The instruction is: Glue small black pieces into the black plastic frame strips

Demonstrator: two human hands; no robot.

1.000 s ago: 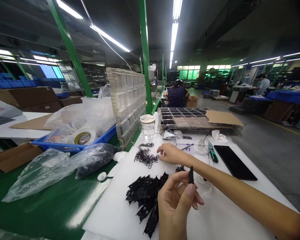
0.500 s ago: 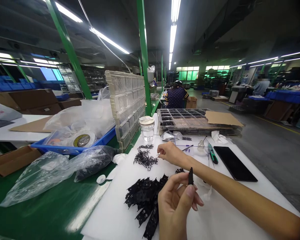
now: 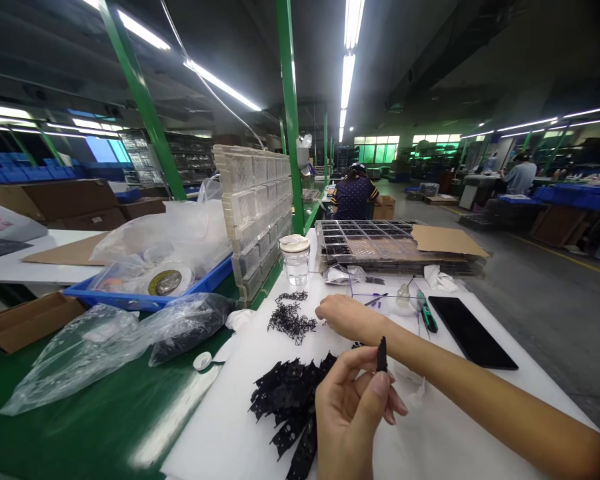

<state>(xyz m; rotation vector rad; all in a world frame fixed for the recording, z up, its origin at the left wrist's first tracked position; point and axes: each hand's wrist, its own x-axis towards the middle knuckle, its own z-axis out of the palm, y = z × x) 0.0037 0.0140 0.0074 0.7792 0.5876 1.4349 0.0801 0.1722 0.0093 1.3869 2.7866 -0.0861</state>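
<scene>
Between thumb and forefinger my left hand point(image 3: 353, 407) pinches a small black plastic part point(image 3: 382, 355), held upright near the bottom centre. Farther forward, my right hand point(image 3: 341, 315) rests low at the right edge of a loose pile of thin black pieces point(image 3: 291, 321). Its fingertips point down and are hidden behind the hand, so what they hold, if anything, does not show. Flat black parts point(image 3: 285, 393) lie heaped just left of my left hand on the white work surface point(image 3: 215, 413).
A lidded clear jar point(image 3: 296, 261) stands beyond the pile. Stacked compartment trays point(image 3: 365, 240) lie behind. At right are a green cutter point(image 3: 429, 316) and a black slab point(image 3: 473, 332). Bagged parts point(image 3: 195, 327) lie left. A person point(image 3: 355, 193) sits farther off.
My right hand has turned over slightly, and its fingertips have gone out of sight beside the pile. My left hand keeps the black part in nearly the same place.
</scene>
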